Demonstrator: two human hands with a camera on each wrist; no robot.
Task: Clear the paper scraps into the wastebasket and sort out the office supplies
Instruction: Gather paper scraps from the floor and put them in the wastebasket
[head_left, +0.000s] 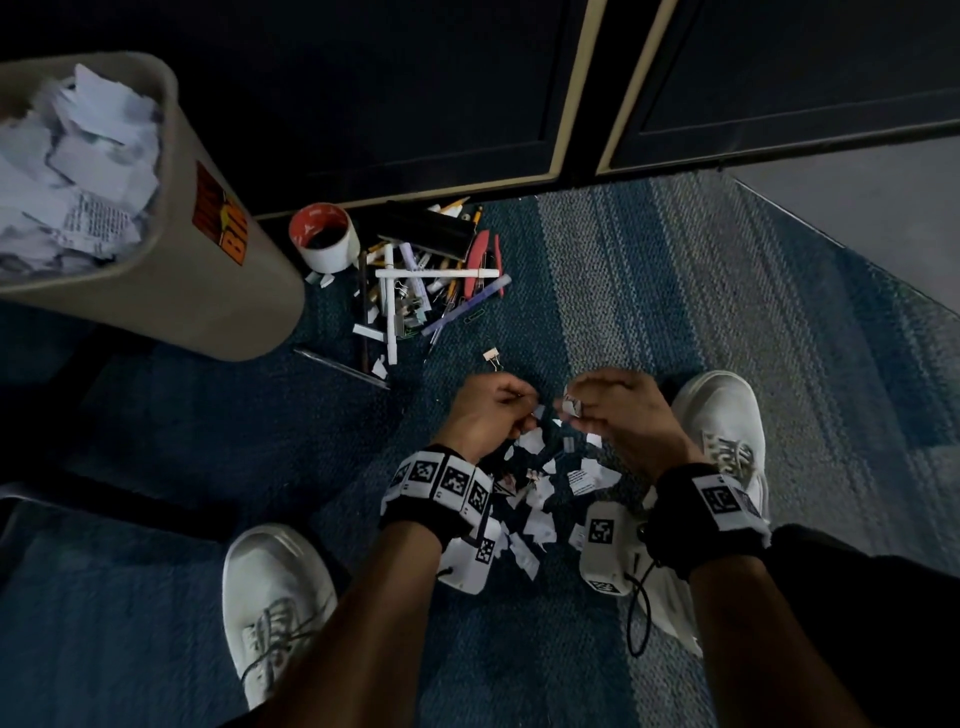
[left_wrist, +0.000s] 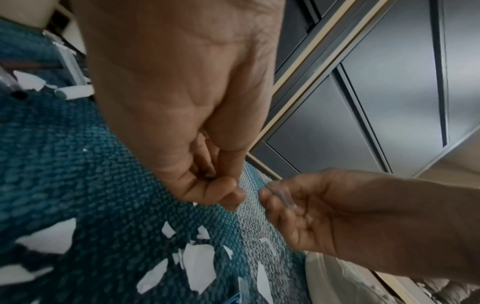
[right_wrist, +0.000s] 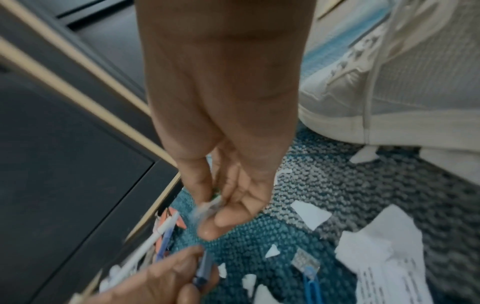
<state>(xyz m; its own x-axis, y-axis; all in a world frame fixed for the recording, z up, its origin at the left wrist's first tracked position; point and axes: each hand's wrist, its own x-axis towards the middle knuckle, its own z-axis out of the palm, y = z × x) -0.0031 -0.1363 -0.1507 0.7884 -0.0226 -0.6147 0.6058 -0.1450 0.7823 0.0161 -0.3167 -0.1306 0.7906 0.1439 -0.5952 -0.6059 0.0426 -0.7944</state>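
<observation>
Two white lace-up sneakers (head_left: 275, 597) are being planted wide apart on the blue woven carpet (head_left: 156, 441), probably so that the litter between them is being kept within easy reach. Between the shoes, near the wrists, a scatter of torn white paper scraps (head_left: 535, 499) is lying loose on the carpet, not yet cleared; a blue paper clip (right_wrist: 310, 277) is mixed in among them.

Just above that scatter both hands are being held close together, fingertips almost meeting. The left hand (head_left: 485, 413) is being kept narrowly closed, its fingers curled in, and a small bluish piece (right_wrist: 203, 269) is being pinched at its tips; what that piece is cannot be told. The right hand (head_left: 618, 410) is likewise being held narrow, thumb against fingertips, and a small crumpled pale scrap (head_left: 571, 404) is being pinched there. The pinches suggest that small items are being picked out one at a time.

Farther off, a small binder clip (head_left: 491, 357) is lying alone on the carpet. Beyond it, a jumbled heap of pens, pencils, clips and red-handled scissors (head_left: 431, 280) is being left unsorted against the dark cabinet doors (head_left: 415, 93), with a white cup with a red inside (head_left: 324, 236) standing at its left, perhaps meant as a holder. At the far left, the tall beige wastebasket (head_left: 208, 270) is being kept within arm's reach, already holding many paper pieces, so the clearing is judged partly done.
</observation>
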